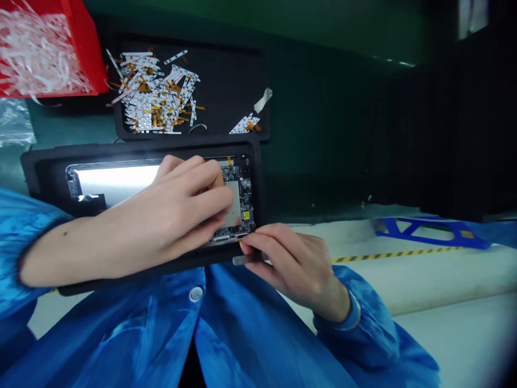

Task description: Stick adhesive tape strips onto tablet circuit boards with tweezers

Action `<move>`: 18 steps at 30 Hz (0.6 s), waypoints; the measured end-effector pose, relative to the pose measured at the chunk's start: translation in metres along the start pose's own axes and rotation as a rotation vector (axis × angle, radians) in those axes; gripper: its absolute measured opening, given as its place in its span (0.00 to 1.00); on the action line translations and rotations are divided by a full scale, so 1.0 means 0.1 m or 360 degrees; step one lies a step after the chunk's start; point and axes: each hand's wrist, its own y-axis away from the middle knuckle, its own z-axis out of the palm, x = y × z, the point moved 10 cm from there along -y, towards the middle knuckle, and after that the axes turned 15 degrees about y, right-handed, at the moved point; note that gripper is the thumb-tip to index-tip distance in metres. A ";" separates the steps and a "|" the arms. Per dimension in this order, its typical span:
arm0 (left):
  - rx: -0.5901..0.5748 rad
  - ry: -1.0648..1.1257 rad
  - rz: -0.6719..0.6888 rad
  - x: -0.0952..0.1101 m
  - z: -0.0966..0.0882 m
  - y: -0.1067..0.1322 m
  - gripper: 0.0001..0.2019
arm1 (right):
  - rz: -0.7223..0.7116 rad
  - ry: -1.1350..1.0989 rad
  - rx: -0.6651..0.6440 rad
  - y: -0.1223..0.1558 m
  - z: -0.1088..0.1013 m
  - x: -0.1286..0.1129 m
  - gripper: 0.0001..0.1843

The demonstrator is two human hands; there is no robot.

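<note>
A black fixture tray (pixel 44 167) holds an opened tablet with a shiny metal back (pixel 115 180) and a circuit board (pixel 242 196) at its right end. My left hand (pixel 177 213) lies over the board, fingers curled and pressed together on its lower edge. My right hand (pixel 288 258) sits at the tray's near right corner, pinching a thin grey tool (pixel 247 259) whose tip touches the board's edge. Blue sleeves cover both arms.
Behind the fixture a black tray (pixel 226 81) holds a heap of several white and orange flex strips (pixel 155 94). A red bin (pixel 86 48) of white shreds stands at the far left. A blue frame (pixel 428 231) and a yellow-black striped line (pixel 396 253) lie on the floor to the right.
</note>
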 end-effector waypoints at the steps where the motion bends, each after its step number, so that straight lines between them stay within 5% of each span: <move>1: -0.0013 -0.0027 0.0019 0.01 0.02 0.01 0.08 | 0.0004 -0.0008 -0.0008 -0.01 0.00 0.00 0.10; 10: -0.0090 -0.0455 0.0333 0.29 0.21 0.20 0.21 | -0.0066 0.0238 -0.0027 -0.02 -0.02 -0.12 0.10; 18: -0.0028 -0.0301 0.0308 0.19 0.18 0.29 0.21 | -0.0015 0.0240 -0.0079 -0.08 -0.01 -0.14 0.15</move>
